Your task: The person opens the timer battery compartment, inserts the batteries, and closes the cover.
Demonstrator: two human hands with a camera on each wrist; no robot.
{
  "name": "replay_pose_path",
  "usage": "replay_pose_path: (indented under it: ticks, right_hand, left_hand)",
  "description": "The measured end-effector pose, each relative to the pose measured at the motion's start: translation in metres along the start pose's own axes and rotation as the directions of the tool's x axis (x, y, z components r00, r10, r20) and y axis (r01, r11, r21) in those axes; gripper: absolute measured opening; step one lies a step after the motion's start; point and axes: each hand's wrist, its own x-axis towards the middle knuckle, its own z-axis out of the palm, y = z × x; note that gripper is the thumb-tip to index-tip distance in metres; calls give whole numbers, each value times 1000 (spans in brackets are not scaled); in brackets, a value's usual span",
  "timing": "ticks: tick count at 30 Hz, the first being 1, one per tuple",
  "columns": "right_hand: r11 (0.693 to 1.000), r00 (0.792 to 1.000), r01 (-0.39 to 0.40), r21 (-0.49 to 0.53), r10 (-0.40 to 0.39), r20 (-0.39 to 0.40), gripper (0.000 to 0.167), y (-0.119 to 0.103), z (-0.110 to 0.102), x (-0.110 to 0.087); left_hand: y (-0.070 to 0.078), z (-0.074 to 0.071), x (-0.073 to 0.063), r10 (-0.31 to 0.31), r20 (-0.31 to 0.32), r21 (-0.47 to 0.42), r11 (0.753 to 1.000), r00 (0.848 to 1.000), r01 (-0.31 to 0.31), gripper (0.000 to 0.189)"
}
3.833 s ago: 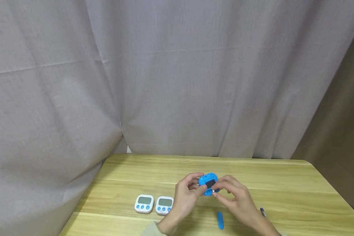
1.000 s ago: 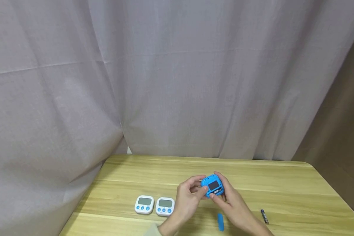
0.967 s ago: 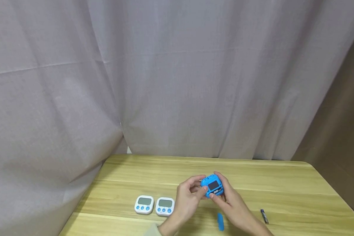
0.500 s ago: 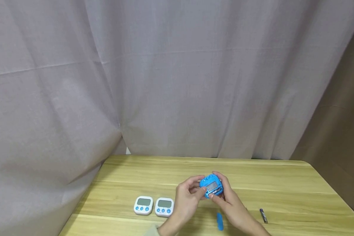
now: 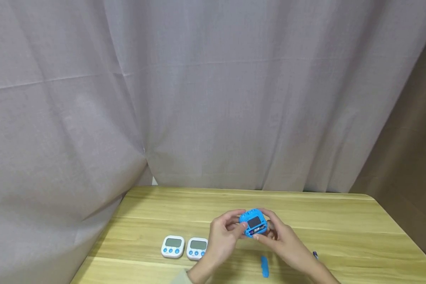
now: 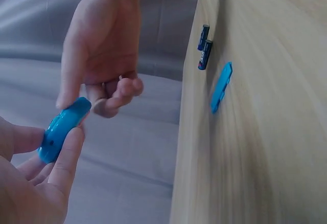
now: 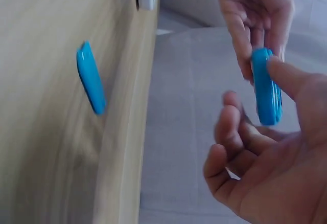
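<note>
A blue digital timer (image 5: 249, 215) is held above the table with its back facing up. Its battery slot lies uncovered, and a dark battery (image 5: 257, 230) sits in it beside a black rectangle. My left hand (image 5: 223, 238) pinches the timer's left side, thumb on the back and fingers beneath. My right hand (image 5: 287, 245) holds the other side, thumb at the near edge and index finger at the far edge; its remaining fingers curl loosely in the right wrist view. The blue battery cover (image 5: 264, 266) lies on the table below the hands.
Two white timers (image 5: 172, 247) with blue buttons lie side by side at the left, the right one partly behind my left wrist. Loose batteries (image 6: 205, 55) lie near the cover in the left wrist view. A grey curtain (image 5: 213, 118) hangs behind the wooden table (image 5: 145, 205).
A battery went into the slot, and my right hand shifted from the slot to the timer's right side. Just now the timer tilted slightly and my right forearm moved right, partly covering a loose battery.
</note>
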Motion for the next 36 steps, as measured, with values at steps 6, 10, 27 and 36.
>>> replay_pose_path:
  ticks: [6, 10, 27, 36]
  right_hand:
    - [993, 990, 70, -99, -57, 127, 50, 11, -9, 0]
    - [993, 971, 40, -109, -12, 240, 52, 16, -12, -2]
    - [947, 953, 50, -318, 50, 300, 70, 29, -2, -5]
    - [929, 948, 38, -368, 83, 307, 64, 31, 1, -5]
  left_hand:
    - [1, -2, 1, 8, -17, -18, 1000, 1000, -9, 37]
    - [2, -2, 2, 2, -19, -27, 1000, 1000, -3, 37]
    - [1, -1, 2, -12, -1, -13, 1000, 1000, 12, 37]
    - [1, -1, 2, -21, -6, -24, 999, 1000, 21, 37]
